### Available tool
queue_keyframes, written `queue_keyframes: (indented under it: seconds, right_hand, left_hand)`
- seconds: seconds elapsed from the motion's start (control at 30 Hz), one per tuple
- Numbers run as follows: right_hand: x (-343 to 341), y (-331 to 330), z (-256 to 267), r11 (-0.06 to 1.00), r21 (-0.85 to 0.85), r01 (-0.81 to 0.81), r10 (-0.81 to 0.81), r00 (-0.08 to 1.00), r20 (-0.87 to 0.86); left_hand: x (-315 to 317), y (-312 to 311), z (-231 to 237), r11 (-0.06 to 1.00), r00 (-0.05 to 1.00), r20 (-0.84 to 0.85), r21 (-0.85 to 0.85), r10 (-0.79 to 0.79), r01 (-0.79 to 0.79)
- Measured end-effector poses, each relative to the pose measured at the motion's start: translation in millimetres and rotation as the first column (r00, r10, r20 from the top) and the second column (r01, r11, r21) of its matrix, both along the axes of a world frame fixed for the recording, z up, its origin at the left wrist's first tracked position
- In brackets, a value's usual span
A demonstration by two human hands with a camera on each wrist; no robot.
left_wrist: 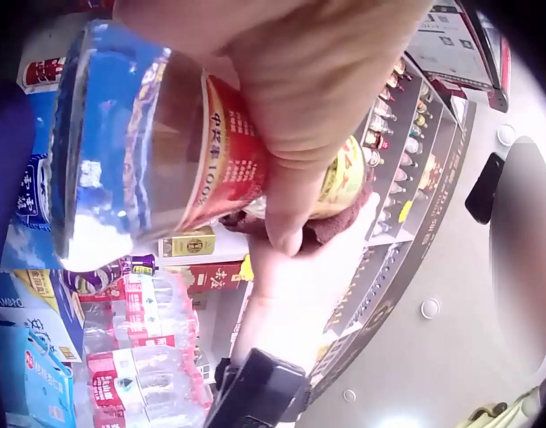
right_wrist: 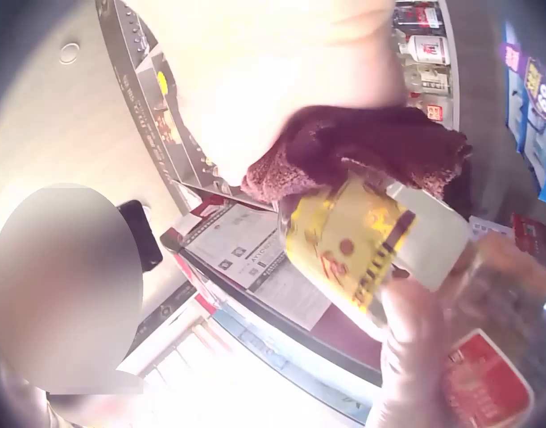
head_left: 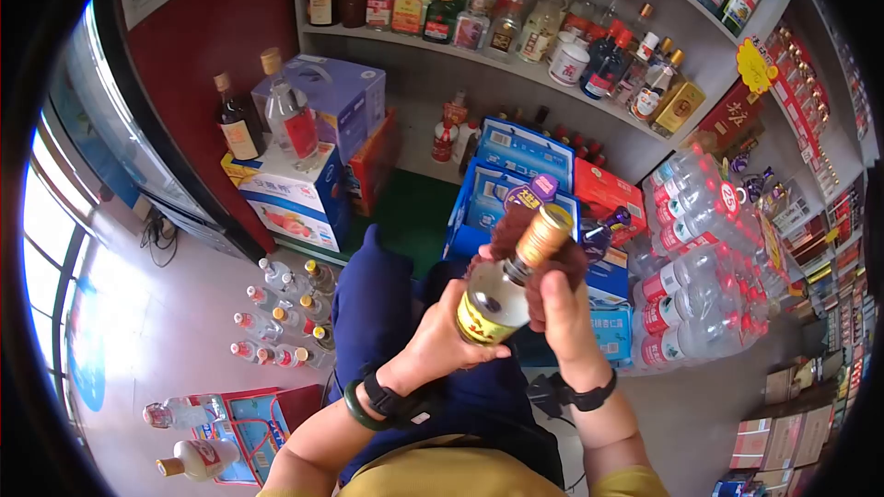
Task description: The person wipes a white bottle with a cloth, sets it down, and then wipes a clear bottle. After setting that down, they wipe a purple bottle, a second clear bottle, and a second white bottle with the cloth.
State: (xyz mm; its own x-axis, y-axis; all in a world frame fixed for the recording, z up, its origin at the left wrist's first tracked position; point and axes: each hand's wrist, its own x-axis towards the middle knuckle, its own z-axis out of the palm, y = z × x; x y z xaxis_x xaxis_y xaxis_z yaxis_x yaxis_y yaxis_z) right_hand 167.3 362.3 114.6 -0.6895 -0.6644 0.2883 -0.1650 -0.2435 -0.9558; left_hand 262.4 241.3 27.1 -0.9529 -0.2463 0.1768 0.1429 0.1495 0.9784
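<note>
My left hand [head_left: 431,342] grips a clear glass liquor bottle [head_left: 488,299] around its body, tilted over my lap. The bottle has a gold cap [head_left: 545,232] and a yellow label; a red label [left_wrist: 233,152] shows on its other side in the left wrist view. My right hand [head_left: 569,322] holds a dark maroon cloth [head_left: 562,264], bunched behind and beside the bottle's neck and shoulder. In the right wrist view the cloth [right_wrist: 362,147] lies right against the bottle by the yellow label [right_wrist: 344,245]. Most of the right fingers are hidden behind the cloth.
Several small bottles [head_left: 281,313] stand on the floor at left, near a white bottle [head_left: 198,458]. Ahead are a blue carton [head_left: 525,161] and shelves [head_left: 516,64] of liquor. Wrapped plastic bottles [head_left: 681,304] are stacked at right. Two bottles stand on a white box [head_left: 295,193].
</note>
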Motion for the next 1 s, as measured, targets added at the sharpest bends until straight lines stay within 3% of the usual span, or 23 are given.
queue_keyframes:
  seconds: [0.03,0.1,0.17,0.23,0.3,0.37,0.4,0.47,0.5,0.57,0.6,0.63,0.7,0.73,0.77,0.8,0.83,0.87,0.9,0.93,0.97,1.0]
  right_hand:
    - [-2.4,4.9,-4.3,0.999,0.043,-0.023,0.023,1.0,0.007]
    - [0.2,-0.1,-14.5,0.999,-0.051,0.004,-0.006,0.999,-0.034]
    - [10.7,0.8,-18.3,0.998,-0.047,0.028,-0.03,0.999,-0.039]
    - [24.6,1.3,-24.7,0.984,-0.002,0.177,-0.177,0.984,-0.018]
    - [33.7,8.0,-43.6,0.953,0.142,0.269,-0.253,0.96,-0.12]
    - [37.3,6.7,-44.7,0.927,0.11,0.36,-0.287,0.865,-0.412]
    - [40.6,6.7,-41.8,0.933,0.119,0.339,-0.263,0.87,-0.417]
    - [47.7,10.0,-36.8,0.874,0.154,0.461,-0.274,0.729,-0.628]
    - [50.5,11.3,-40.5,0.89,0.124,0.439,-0.321,0.796,-0.513]
    - [35.4,23.6,-29.0,0.753,0.246,0.61,-0.139,0.514,-0.847]
    - [46.0,12.9,-21.0,0.953,0.017,0.304,-0.298,0.943,-0.147]
    - [31.1,13.5,-32.2,0.938,-0.138,0.319,-0.341,0.921,-0.188]
    - [28.5,12.9,-21.8,0.957,-0.154,0.244,-0.243,0.97,0.024]
    - [22.3,21.7,-24.2,0.984,-0.122,0.127,-0.12,0.991,0.066]
    - [17.7,25.2,-24.8,0.987,-0.117,0.107,-0.095,0.99,0.106]
    - [13.2,31.0,-24.6,0.972,-0.22,-0.082,0.142,0.952,0.271]
    - [11.6,35.1,-24.7,0.905,-0.349,-0.244,0.378,0.836,0.396]
    - [16.5,34.4,-24.9,0.929,-0.293,-0.225,0.277,0.949,0.15]
    - [-7.7,29.8,-15.0,0.855,-0.116,-0.505,0.471,0.851,-0.235]
    - [-8.8,28.3,-14.3,0.855,-0.115,-0.506,0.472,0.85,-0.234]
    - [-2.4,24.5,-7.9,0.717,-0.243,-0.653,0.661,0.748,-0.061]
    - [0.1,21.4,-3.7,0.554,-0.397,-0.732,0.815,0.574,0.081]
  left_hand:
    - [-1.3,2.6,-0.4,0.999,0.999,0.02,0.0,0.044,-0.044]
    - [-5.3,7.4,-0.8,0.976,0.98,-0.015,-0.088,0.199,-0.199]
    - [-12.7,8.9,-4.4,0.884,0.929,-0.131,-0.284,0.347,-0.37]
    - [-17.3,3.6,-2.2,0.769,0.875,-0.297,-0.423,0.383,-0.48]
    - [-20.0,-0.3,-1.4,0.743,0.863,-0.345,-0.448,0.37,-0.497]
    - [-21.2,0.4,-3.2,0.723,0.841,-0.407,-0.45,0.356,-0.524]
    - [-21.2,3.1,-6.6,0.744,0.854,-0.377,-0.438,0.358,-0.505]
    - [-19.9,10.6,-9.6,0.791,0.877,-0.322,-0.396,0.356,-0.466]
    - [-17.6,14.0,-8.2,0.832,0.9,-0.285,-0.363,0.33,-0.42]
    - [-12.1,20.0,-0.9,0.882,0.932,-0.222,-0.319,0.286,-0.346]
    - [-9.8,22.4,2.9,0.916,0.954,-0.165,-0.279,0.248,-0.287]
    - [-5.6,22.1,8.1,0.951,0.975,-0.133,-0.233,0.177,-0.205]
    - [-1.8,22.4,10.6,0.993,0.992,-0.122,-0.105,0.038,-0.051]
    - [-0.2,20.7,12.5,0.997,0.987,-0.145,0.02,-0.068,0.072]
    - [1.6,18.7,14.3,0.971,0.969,-0.18,0.139,-0.17,0.196]
    - [3.9,16.3,15.6,0.941,0.94,-0.191,0.134,-0.283,0.311]
    - [6.0,13.3,16.8,0.899,0.898,-0.202,0.127,-0.391,0.42]
    - [7.3,10.3,17.9,0.799,0.824,-0.122,0.201,-0.553,0.566]
    - [4.5,9.6,15.8,0.659,0.683,-0.076,0.206,-0.727,0.724]
    - [6.9,11.2,17.6,0.599,0.639,-0.169,0.235,-0.751,0.766]
    - [9.9,13.0,21.9,0.532,0.589,-0.261,0.26,-0.765,0.806]
    - [8.3,15.0,21.8,0.466,0.467,0.018,0.105,-0.884,0.878]
